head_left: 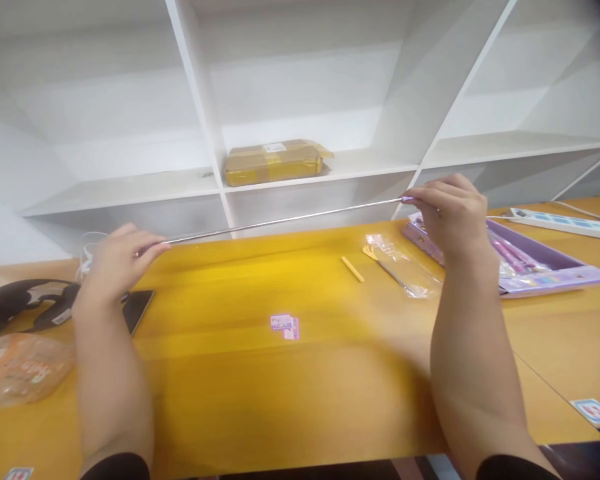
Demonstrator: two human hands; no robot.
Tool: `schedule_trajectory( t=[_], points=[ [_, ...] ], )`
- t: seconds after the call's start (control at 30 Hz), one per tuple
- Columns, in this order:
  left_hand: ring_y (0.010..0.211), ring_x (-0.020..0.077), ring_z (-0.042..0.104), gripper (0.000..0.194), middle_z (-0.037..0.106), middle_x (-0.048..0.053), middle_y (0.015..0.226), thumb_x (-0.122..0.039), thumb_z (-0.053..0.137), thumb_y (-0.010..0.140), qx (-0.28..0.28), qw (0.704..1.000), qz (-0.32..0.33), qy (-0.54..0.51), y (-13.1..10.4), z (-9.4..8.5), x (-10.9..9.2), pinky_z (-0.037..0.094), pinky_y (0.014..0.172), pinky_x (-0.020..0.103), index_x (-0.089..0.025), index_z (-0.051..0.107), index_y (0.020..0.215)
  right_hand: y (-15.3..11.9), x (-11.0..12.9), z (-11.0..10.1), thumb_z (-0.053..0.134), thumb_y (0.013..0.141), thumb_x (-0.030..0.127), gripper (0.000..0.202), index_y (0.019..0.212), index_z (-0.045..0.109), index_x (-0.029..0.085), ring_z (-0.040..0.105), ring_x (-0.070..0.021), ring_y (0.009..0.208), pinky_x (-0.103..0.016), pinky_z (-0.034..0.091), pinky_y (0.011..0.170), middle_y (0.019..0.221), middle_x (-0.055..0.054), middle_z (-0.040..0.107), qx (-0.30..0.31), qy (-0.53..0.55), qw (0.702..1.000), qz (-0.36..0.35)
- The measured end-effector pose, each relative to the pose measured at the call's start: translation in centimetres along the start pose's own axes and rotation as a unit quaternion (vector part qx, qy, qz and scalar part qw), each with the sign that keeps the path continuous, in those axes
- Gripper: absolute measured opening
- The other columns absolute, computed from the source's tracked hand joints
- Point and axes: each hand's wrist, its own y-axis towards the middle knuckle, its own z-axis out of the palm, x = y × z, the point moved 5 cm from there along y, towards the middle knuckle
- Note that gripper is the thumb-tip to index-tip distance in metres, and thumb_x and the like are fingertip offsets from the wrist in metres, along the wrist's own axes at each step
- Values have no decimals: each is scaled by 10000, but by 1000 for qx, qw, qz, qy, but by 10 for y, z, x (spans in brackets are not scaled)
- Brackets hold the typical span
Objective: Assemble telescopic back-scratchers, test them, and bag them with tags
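At the near edge of the wooden table (300,407), two small stickers lie flat, a left sticker (18,473) partly cut off by the frame and a right sticker (595,411) close to the corner. Dark sleeves end low on both forearms, which reach forward over the tabletop. Beside the left forearm sits an orange-printed clear bag (25,367), with a curved black object (25,310) just beyond it and a dark flat device (138,310) partly hidden behind the arm. Two small purple cards (285,325) overlap mid-table. Farther on lie a short yellow stick (353,269) and a yellow-pronged tool (387,270) with a dark shaft, next to a clear wrapper (415,267); whether the shaft is inside it, I cannot tell. Above the table's far part, a thin silver rod (280,221) spans the space between the hands, rising slightly to the right. The left hand (123,257) pinches one end between thumb and fingers; the right hand (453,210) grips the purple-tipped other end. Behind the right wrist stands an open purple box (555,267) holding pink items (513,253), and past it a white power strip (565,222). At the back, a taped cardboard parcel (275,162) rests on a white shelf (370,162).
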Motion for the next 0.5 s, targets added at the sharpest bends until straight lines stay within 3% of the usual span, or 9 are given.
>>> schedule_trajectory(
  t=[0.17, 0.37, 0.5],
  points=[
    [756, 147, 599, 231, 754, -57, 792, -501, 755, 980, -6, 1000, -17, -10, -3, 2, 3, 440, 655, 277, -288, 813, 913, -11, -29, -14, 795, 970, 395, 141, 886, 892, 338, 599, -181, 642, -382, 421, 602, 680, -83, 773, -12, -12, 1000, 21],
    [687, 144, 564, 281, 688, -37, 682, -555, 772, 944, -19, 999, -38, 11, -6, -2, 15, 406, 599, 279, -292, 845, 879, -21, -61, -19, 885, 874, 394, 249, 644, 847, 303, 512, -154, 519, -411, 357, 582, 563, -79, 712, -15, -12, 994, 109],
    [718, 152, 566, 315, 673, -22, 695, -578, 759, 941, -30, 997, -53, 37, -7, -3, 14, 398, 615, 262, -281, 840, 876, -22, -49, -15, 818, 923, 479, 315, 680, 847, 281, 562, -160, 562, -381, 397, 596, 627, -87, 748, 3, -26, 994, 106]
  ],
)
